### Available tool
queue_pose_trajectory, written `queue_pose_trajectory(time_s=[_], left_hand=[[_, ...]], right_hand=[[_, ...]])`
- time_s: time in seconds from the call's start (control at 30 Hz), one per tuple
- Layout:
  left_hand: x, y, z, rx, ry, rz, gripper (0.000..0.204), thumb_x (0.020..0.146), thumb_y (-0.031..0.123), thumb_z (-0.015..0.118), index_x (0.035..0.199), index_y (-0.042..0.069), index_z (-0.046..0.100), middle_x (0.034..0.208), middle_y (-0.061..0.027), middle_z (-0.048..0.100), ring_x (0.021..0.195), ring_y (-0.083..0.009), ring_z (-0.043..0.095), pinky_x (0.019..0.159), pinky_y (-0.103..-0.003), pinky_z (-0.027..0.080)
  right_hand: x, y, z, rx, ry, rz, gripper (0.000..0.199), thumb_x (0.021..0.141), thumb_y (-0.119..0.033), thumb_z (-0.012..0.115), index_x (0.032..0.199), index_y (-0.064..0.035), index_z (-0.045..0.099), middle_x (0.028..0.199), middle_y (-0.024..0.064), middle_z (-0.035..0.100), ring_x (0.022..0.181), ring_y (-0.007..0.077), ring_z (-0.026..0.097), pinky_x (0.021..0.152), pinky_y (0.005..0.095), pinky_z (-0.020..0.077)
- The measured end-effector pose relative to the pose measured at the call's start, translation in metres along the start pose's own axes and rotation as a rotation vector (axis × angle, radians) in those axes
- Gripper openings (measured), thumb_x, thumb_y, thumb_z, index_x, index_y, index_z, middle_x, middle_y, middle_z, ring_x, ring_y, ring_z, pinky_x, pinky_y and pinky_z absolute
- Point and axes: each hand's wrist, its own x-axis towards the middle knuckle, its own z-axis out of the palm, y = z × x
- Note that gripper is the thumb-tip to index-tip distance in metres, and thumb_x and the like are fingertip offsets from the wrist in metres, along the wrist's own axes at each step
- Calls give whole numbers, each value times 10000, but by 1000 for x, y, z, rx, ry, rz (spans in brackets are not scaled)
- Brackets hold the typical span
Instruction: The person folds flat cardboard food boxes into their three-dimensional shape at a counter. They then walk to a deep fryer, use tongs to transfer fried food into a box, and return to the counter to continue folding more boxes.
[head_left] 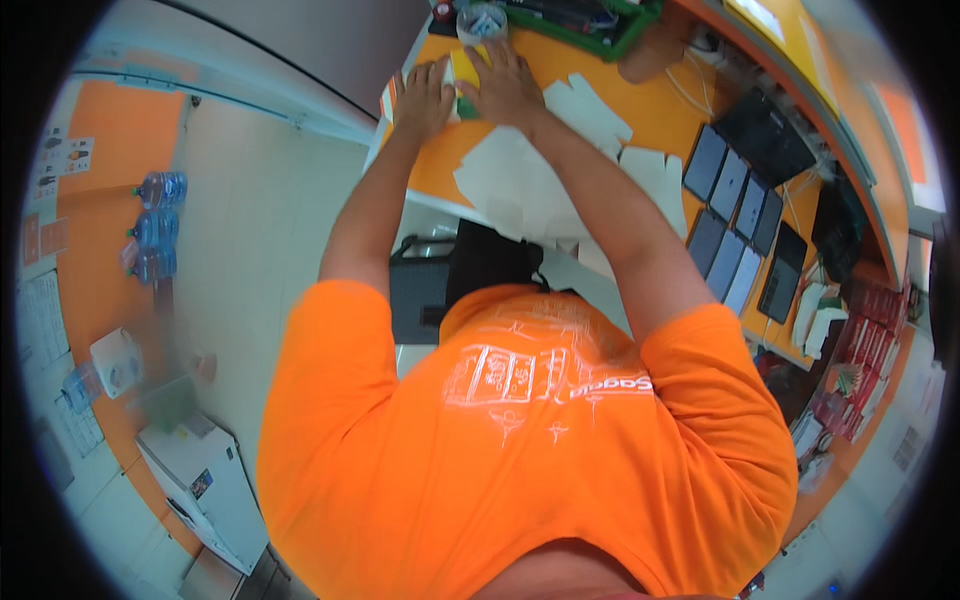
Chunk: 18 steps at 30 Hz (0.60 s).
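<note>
Both my arms reach out to the far left part of the orange table (440,170). My left hand (425,100) lies with its fingers stretched forward, beside a small white-and-orange piece (390,97) at the table's edge. My right hand (505,88) rests with fingers spread over a yellow, white and green piece, its yellow part (464,68) showing between the hands. This piece looks like a folded card or small box; the hands hide much of it. Flat white card sheets with notched edges (510,170) lie under and beside my right forearm.
A tub of small items (482,24) and a green tray (600,40) stand beyond my hands. Several tablets or phones (735,195) lie in rows on the right, near a black laptop (765,135) and white cables. A dark bag (420,290) is below the table's near edge.
</note>
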Motion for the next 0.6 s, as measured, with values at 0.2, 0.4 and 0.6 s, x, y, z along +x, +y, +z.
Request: queue_pose_trajectory(time_s=[0.2,0.4,0.6], left_hand=[[8,-6,14,-55,26,9,586,954,374,303,1504,172,285,1484,-117,377,1432,-258,283,1187,-595,128],[-2,-12,2,-49,290,128,515,913,351,423,1379,150,511,1468,-150,394,1409,-318,307,1158,-627,141],[54,35,-43,44,233,249,139,749,160,624,835,52,613,845,-150,630,871,-351,593,850,-482,445]], right_hand=[[-16,27,-41,459,249,162,523,956,-378,562,1375,-72,495,1407,200,478,1303,339,451,1048,417,398],[-185,54,-120,477,-424,239,368,841,-256,734,1126,-34,660,1164,159,647,1101,314,609,954,390,475],[-266,84,-87,543,-307,171,418,709,-256,837,1052,-62,697,1105,147,649,1076,328,577,975,394,444]])
